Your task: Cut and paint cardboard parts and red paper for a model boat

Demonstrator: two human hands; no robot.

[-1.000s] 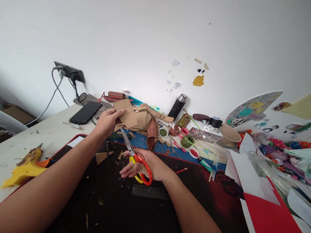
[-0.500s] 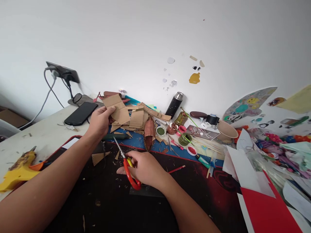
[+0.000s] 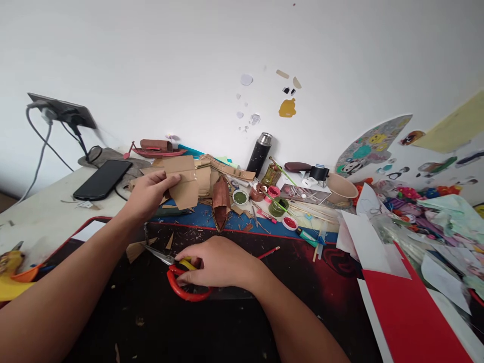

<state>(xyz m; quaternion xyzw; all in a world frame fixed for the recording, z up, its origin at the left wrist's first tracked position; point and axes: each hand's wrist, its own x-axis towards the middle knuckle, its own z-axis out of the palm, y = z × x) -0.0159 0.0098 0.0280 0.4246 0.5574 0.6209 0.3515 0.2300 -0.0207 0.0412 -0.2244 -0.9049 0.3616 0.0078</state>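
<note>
A flat piece of brown cardboard (image 3: 184, 189) is pinched between the thumb and fingers of my left hand (image 3: 149, 191), raised in front of the scrap pile. My right hand (image 3: 215, 264) grips a pair of scissors (image 3: 187, 292) with red and yellow handles, low over the dark mat (image 3: 181, 333). The blades point left, toward a small cardboard offcut (image 3: 138, 249) on the mat. Just beyond my right hand sits a brown model boat (image 3: 221, 201) with a rounded cover. Parts of the scissor handles are hidden by my fingers.
Paint pots, including an open green one (image 3: 279, 206), stand right of the boat. Behind them leans a black flask (image 3: 259, 154). A phone (image 3: 102, 179) lies at left, a yellow glue gun (image 3: 11, 275) at the left edge, red card (image 3: 412, 312) at right.
The scissors have turned flatter and lie lower, their blades pointing more to the left. The cardboard in my left hand has tilted, and the view has swung slightly right.
</note>
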